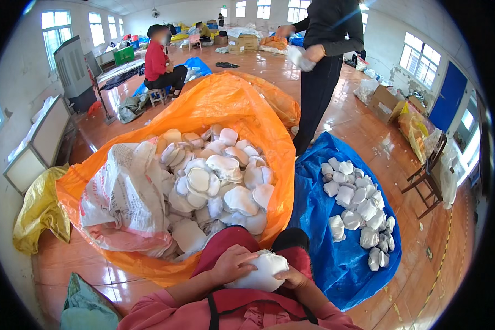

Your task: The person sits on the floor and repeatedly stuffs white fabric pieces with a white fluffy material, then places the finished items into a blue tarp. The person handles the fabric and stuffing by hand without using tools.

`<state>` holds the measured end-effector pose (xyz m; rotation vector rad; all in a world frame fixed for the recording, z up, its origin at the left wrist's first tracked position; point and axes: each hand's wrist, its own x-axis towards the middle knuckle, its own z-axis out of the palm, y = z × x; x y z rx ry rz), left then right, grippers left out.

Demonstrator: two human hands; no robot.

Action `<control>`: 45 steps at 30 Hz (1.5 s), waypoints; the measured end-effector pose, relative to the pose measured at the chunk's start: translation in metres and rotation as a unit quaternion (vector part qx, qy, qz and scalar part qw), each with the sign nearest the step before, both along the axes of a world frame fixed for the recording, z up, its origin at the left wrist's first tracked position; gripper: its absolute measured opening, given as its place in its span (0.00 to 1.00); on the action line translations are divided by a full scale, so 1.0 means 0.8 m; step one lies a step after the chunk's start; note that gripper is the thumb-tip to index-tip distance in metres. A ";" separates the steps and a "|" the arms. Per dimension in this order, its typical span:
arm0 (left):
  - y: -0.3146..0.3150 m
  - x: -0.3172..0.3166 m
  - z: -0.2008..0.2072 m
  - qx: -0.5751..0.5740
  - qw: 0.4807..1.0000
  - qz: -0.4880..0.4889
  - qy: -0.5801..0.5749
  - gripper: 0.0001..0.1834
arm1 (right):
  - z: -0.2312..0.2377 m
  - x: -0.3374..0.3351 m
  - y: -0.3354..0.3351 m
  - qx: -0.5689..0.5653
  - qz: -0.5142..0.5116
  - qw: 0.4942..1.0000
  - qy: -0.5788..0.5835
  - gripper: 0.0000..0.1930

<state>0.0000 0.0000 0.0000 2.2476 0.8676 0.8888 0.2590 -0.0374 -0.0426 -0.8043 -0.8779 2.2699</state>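
Above my lap, both hands grip a bundle of white rounded soft pads [263, 270]. My left hand [234, 265] closes on its left side, with the fingers over the top. On the right side, my right hand [293, 276] holds its edge. Just ahead lies a large open orange sack [214, 104] heaped with loose pads [225, 165], white and some beige. To my right, a blue sheet or sack [335, 264] bears a group of bundled white pads [363, 203].
A white printed sack [124, 192] hangs over the orange sack's left side. A standing person [330, 49] holds something white beyond it; another person [157, 63] sits on a stool farther left. A wooden chair [429, 176] stands right. Yellow sacking [41, 209] lies left.
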 end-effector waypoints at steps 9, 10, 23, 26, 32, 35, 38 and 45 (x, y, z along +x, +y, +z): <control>0.026 0.002 -0.011 -0.091 0.992 0.082 0.005 0.17 | 0.015 -0.001 0.040 0.067 -0.014 0.998 -0.002 0.43; 0.029 0.009 -0.005 -0.148 0.972 0.181 0.015 0.17 | -0.012 0.002 0.046 0.096 -0.074 0.992 0.019 0.43; 0.000 0.049 -0.043 -0.417 0.735 0.222 -0.487 0.10 | 0.047 -0.030 0.050 0.155 -0.238 0.948 -0.145 0.24; -0.006 0.042 -0.057 -0.442 0.763 0.248 -0.401 0.14 | 0.027 -0.036 0.047 0.181 -0.250 0.934 -0.181 0.27; -0.002 0.046 -0.019 -0.238 0.914 0.271 -0.185 0.17 | 0.020 -0.038 0.057 0.222 -0.239 0.869 -0.371 0.28; 0.005 0.056 -0.009 -0.303 0.918 0.203 -0.158 0.12 | 0.017 -0.050 0.061 0.267 -0.223 0.849 -0.397 0.30; 0.017 0.063 -0.001 -0.299 0.919 0.246 -0.068 0.08 | 0.030 -0.059 0.065 0.272 -0.202 0.846 -0.411 0.30; 0.017 0.053 -0.012 -0.528 0.772 0.221 -0.277 0.06 | 0.033 -0.062 0.069 0.257 -0.157 0.858 -0.416 0.29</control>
